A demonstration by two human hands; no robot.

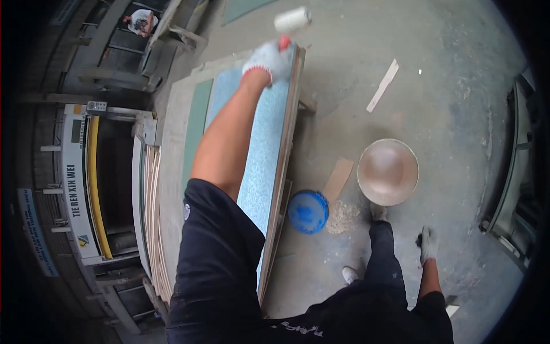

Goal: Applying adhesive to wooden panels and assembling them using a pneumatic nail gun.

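Observation:
My left hand (268,63), in a white knit glove with a red cuff, is closed on the red handle of a paint roller (293,20). The roller's white sleeve reaches past the far end of a long panel (260,155), whose pale blue surface looks wet and shiny. The panel lies on top of a stack, and the hand is over its far end, slightly blurred. Low on the right, my gloved right hand (428,245) hangs beside my leg, away from the panel. Dark patches show at its fingers, and whether it holds anything is unclear.
A round bucket (388,198) with pinkish residue stands ahead of my feet. Beside it are a blue lid (308,212), a brown board piece (338,179) and a crumbly pile (344,217). A pale strip (382,86) lies farther off. Machinery (80,189) stands at left.

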